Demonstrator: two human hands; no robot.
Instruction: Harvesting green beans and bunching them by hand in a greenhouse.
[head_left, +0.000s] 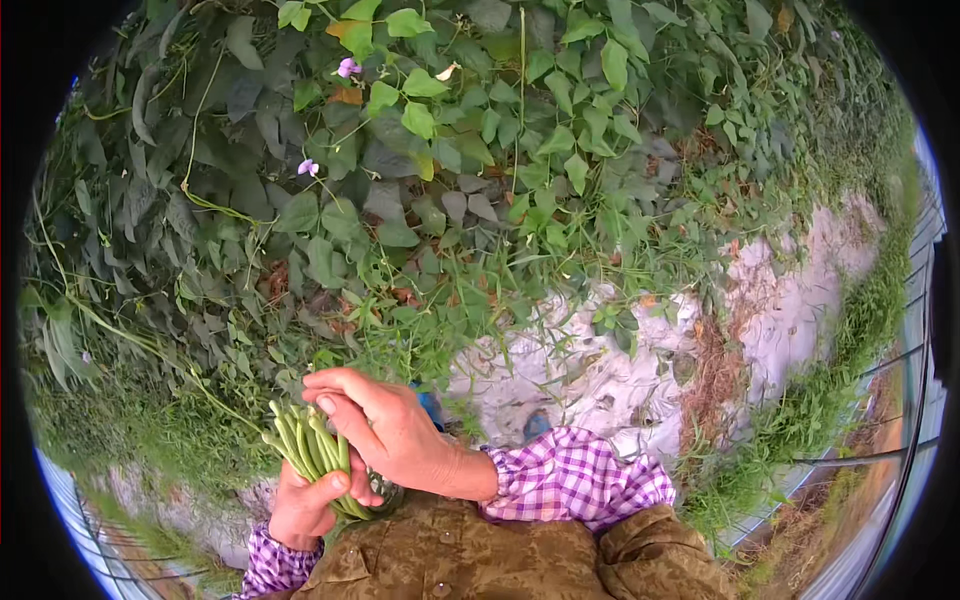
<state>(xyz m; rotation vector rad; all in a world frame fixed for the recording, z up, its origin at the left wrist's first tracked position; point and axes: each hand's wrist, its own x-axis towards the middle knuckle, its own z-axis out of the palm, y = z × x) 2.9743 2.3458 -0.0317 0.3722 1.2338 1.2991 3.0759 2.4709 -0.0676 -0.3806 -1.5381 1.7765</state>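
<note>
My left hand is closed around a bunch of long green beans, low and left of centre in front of my body. The cut or stem ends fan out above the fist, and the lower part of the bunch runs down past my thumb. My right hand reaches across from the right, its palm side turned towards the tops of the beans. Its fingers are extended and I see nothing held in them; whether it touches the beans is hard to tell. Both forearms wear purple checked sleeves.
Dense bean vines with pale purple flowers rise ahead. A thin green vine trails from the left to near the bunch. Whitish ground sheeting with dry brown stalks lies to the right, bordered by grass.
</note>
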